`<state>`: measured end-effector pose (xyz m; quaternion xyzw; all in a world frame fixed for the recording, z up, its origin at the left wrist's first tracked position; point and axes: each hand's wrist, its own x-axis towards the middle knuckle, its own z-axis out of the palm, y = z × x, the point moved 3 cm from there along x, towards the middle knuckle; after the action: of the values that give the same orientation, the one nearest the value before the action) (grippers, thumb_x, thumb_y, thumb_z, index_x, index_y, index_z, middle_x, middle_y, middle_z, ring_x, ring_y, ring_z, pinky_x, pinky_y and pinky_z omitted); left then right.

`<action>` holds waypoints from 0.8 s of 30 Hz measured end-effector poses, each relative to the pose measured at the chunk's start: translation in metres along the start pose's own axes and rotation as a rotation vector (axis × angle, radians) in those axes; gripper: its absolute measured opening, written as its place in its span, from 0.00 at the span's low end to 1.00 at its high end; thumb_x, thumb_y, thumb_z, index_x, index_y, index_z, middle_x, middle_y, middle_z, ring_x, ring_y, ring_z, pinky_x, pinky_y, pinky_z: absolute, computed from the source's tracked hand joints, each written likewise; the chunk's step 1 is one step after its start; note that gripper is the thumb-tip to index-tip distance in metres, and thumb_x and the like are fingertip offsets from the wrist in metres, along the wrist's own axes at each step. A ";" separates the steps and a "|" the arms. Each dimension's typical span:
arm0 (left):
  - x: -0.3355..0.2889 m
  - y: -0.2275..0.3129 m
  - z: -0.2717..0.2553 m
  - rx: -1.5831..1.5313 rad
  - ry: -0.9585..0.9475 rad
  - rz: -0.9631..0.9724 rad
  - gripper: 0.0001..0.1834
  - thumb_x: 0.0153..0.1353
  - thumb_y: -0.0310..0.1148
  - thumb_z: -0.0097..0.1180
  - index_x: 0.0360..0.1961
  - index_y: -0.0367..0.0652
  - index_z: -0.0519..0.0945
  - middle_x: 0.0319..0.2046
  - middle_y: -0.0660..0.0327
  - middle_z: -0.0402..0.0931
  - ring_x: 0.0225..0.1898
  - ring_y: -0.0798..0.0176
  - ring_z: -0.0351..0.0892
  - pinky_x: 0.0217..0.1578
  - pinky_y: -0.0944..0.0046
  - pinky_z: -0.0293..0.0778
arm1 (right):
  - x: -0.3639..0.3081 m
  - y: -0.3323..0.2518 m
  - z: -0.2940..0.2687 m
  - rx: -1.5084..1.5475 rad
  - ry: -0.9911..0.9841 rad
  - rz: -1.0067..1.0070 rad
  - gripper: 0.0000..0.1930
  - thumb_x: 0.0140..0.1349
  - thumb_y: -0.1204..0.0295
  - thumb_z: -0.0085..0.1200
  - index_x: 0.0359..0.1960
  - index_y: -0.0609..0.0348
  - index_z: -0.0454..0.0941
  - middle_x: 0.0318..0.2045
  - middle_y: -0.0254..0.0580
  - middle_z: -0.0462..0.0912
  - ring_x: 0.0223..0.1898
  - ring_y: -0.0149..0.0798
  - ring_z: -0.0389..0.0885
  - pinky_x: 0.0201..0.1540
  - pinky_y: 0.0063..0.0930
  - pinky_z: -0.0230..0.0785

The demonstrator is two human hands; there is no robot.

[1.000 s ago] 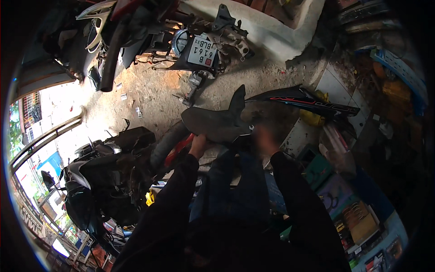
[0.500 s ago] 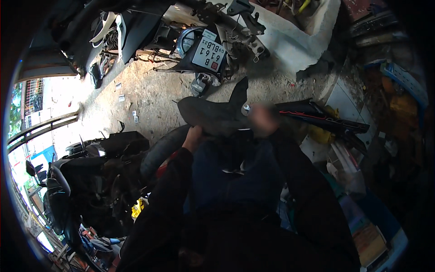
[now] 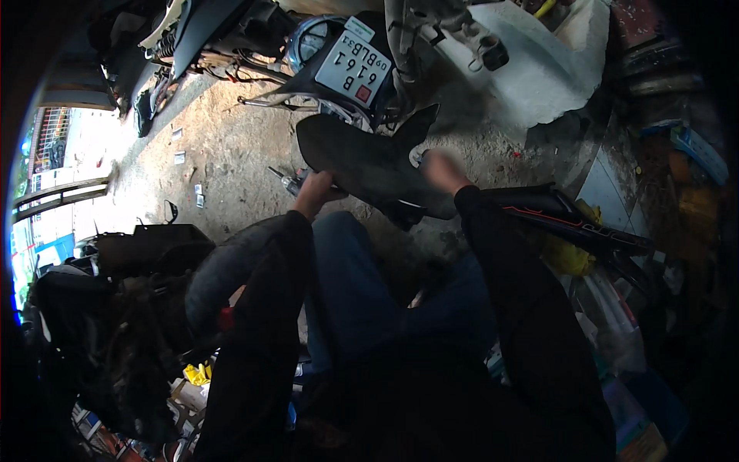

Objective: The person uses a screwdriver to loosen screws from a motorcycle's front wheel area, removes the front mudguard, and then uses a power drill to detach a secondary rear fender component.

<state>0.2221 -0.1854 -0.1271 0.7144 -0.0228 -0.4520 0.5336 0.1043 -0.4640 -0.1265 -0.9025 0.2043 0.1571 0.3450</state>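
I hold a large black plastic body panel (image 3: 369,165) out in front of me over the dirty concrete floor. My left hand (image 3: 314,191) grips its near left edge, close to a small tool lying on the floor (image 3: 286,181). My right hand (image 3: 440,169) is closed on the panel's right side and looks blurred. Both my arms are in black sleeves, and my blue trouser legs show below the panel.
A motorbike rear with a white number plate (image 3: 356,68) stands just beyond the panel. A black and red panel (image 3: 573,223) lies at my right beside yellow cloth (image 3: 566,258). A dark scooter (image 3: 146,269) stands at my left. Cluttered shelves line the right edge.
The panel has moved away from me toward the number plate, with both hands staying on it. The view has tilted downward so my legs fill more of it.
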 end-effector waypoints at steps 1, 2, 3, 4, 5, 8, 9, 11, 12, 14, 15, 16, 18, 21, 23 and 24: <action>0.009 0.000 0.010 -0.011 -0.023 0.000 0.17 0.62 0.32 0.44 0.47 0.32 0.74 0.41 0.51 0.77 0.41 0.54 0.79 0.41 0.57 0.79 | 0.009 0.017 0.007 -0.012 0.006 0.012 0.16 0.53 0.70 0.51 0.44 0.59 0.77 0.44 0.54 0.79 0.48 0.54 0.76 0.50 0.42 0.68; 0.014 0.003 0.017 -0.019 -0.038 0.001 0.17 0.62 0.32 0.45 0.47 0.32 0.74 0.40 0.51 0.77 0.41 0.54 0.80 0.41 0.58 0.79 | 0.018 0.031 0.012 -0.018 0.011 0.032 0.16 0.54 0.71 0.50 0.44 0.59 0.77 0.43 0.54 0.79 0.48 0.55 0.76 0.50 0.42 0.68; 0.019 0.007 0.022 -0.022 -0.042 0.010 0.17 0.62 0.32 0.45 0.47 0.32 0.74 0.40 0.51 0.77 0.41 0.54 0.80 0.41 0.58 0.79 | 0.025 0.043 0.019 -0.023 0.016 0.048 0.16 0.54 0.71 0.48 0.44 0.59 0.77 0.43 0.55 0.79 0.47 0.55 0.76 0.50 0.42 0.68; 0.023 0.000 0.021 -0.094 0.007 -0.029 0.16 0.62 0.32 0.45 0.46 0.31 0.74 0.40 0.51 0.77 0.40 0.54 0.80 0.41 0.58 0.79 | 0.029 0.042 0.023 0.010 0.023 0.034 0.16 0.53 0.70 0.50 0.44 0.61 0.77 0.44 0.57 0.78 0.48 0.55 0.76 0.50 0.42 0.68; 0.027 0.004 0.028 -0.159 0.034 -0.065 0.16 0.61 0.32 0.45 0.45 0.31 0.75 0.40 0.51 0.78 0.39 0.53 0.81 0.41 0.59 0.79 | 0.033 0.056 0.028 0.005 0.031 0.037 0.16 0.53 0.70 0.50 0.44 0.61 0.77 0.44 0.57 0.78 0.48 0.55 0.76 0.50 0.42 0.68; 0.044 -0.020 0.029 0.007 -0.006 -0.012 0.16 0.61 0.33 0.47 0.46 0.33 0.74 0.39 0.54 0.78 0.36 0.56 0.81 0.35 0.60 0.80 | 0.051 0.074 0.046 -0.066 -0.007 0.046 0.19 0.51 0.68 0.55 0.44 0.66 0.76 0.43 0.60 0.78 0.49 0.55 0.75 0.52 0.41 0.67; 0.050 -0.035 0.025 0.014 -0.059 0.017 0.16 0.61 0.34 0.48 0.47 0.35 0.73 0.38 0.57 0.77 0.35 0.59 0.80 0.32 0.60 0.80 | 0.054 0.073 0.057 -0.070 -0.015 0.029 0.19 0.51 0.68 0.55 0.44 0.66 0.76 0.43 0.60 0.78 0.49 0.55 0.75 0.52 0.41 0.67; 0.056 -0.038 0.036 -0.043 -0.036 -0.013 0.16 0.61 0.33 0.47 0.47 0.35 0.73 0.37 0.56 0.78 0.34 0.57 0.80 0.31 0.60 0.80 | 0.058 0.086 0.069 -0.163 -0.046 0.031 0.24 0.48 0.67 0.60 0.47 0.66 0.75 0.44 0.60 0.78 0.50 0.56 0.75 0.51 0.41 0.68; 0.062 -0.035 0.038 -0.033 -0.031 -0.024 0.16 0.61 0.33 0.47 0.47 0.35 0.74 0.37 0.56 0.78 0.33 0.57 0.80 0.31 0.59 0.81 | 0.063 0.094 0.070 -0.144 -0.065 0.054 0.22 0.48 0.67 0.59 0.45 0.66 0.76 0.44 0.60 0.78 0.49 0.56 0.75 0.51 0.40 0.68; 0.061 -0.035 0.038 -0.047 -0.013 -0.076 0.16 0.60 0.29 0.48 0.47 0.32 0.73 0.39 0.52 0.77 0.35 0.54 0.81 0.34 0.61 0.80 | 0.062 0.101 0.079 -0.147 -0.088 0.068 0.20 0.49 0.67 0.58 0.43 0.67 0.77 0.43 0.60 0.78 0.48 0.56 0.76 0.50 0.40 0.69; 0.061 -0.040 0.035 -0.047 -0.010 -0.077 0.16 0.60 0.29 0.48 0.47 0.32 0.73 0.39 0.52 0.77 0.35 0.54 0.81 0.34 0.61 0.80 | 0.062 0.105 0.082 -0.151 -0.107 0.086 0.19 0.50 0.66 0.57 0.41 0.68 0.77 0.43 0.61 0.78 0.47 0.56 0.77 0.50 0.40 0.69; 0.057 -0.041 0.026 0.338 -0.112 0.231 0.16 0.60 0.30 0.48 0.47 0.32 0.72 0.40 0.52 0.77 0.36 0.54 0.81 0.34 0.60 0.80 | 0.063 0.102 0.087 -0.088 -0.134 0.102 0.19 0.51 0.66 0.57 0.41 0.67 0.77 0.43 0.60 0.78 0.47 0.55 0.77 0.50 0.39 0.69; 0.054 -0.044 0.028 0.726 -0.222 0.539 0.17 0.60 0.30 0.48 0.48 0.32 0.72 0.40 0.52 0.77 0.36 0.53 0.81 0.34 0.59 0.81 | 0.065 0.108 0.098 -0.041 -0.152 0.077 0.19 0.51 0.66 0.57 0.42 0.67 0.77 0.44 0.59 0.79 0.48 0.54 0.78 0.50 0.39 0.69; 0.060 -0.050 0.028 0.248 -0.131 0.182 0.17 0.59 0.32 0.49 0.47 0.31 0.72 0.41 0.50 0.77 0.36 0.53 0.81 0.36 0.60 0.81 | 0.063 0.102 0.103 0.038 -0.187 0.031 0.20 0.51 0.66 0.57 0.44 0.65 0.78 0.44 0.57 0.79 0.48 0.53 0.78 0.50 0.38 0.69; 0.058 -0.053 0.029 0.006 -0.043 -0.089 0.17 0.59 0.32 0.49 0.47 0.30 0.72 0.40 0.49 0.77 0.37 0.53 0.82 0.36 0.61 0.81 | 0.057 0.089 0.108 0.072 -0.204 0.009 0.20 0.51 0.66 0.57 0.45 0.64 0.78 0.44 0.57 0.79 0.48 0.53 0.78 0.49 0.38 0.69; 0.057 -0.053 0.028 0.008 -0.041 -0.092 0.17 0.59 0.32 0.49 0.47 0.30 0.72 0.40 0.49 0.77 0.37 0.53 0.82 0.36 0.61 0.81 | 0.054 0.081 0.110 0.104 -0.163 0.014 0.19 0.51 0.66 0.57 0.45 0.62 0.79 0.38 0.55 0.80 0.42 0.52 0.79 0.45 0.37 0.70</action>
<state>0.2126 -0.2128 -0.2046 0.7074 -0.0024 -0.4905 0.5089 0.0963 -0.4574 -0.2732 -0.8661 0.1898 0.2218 0.4059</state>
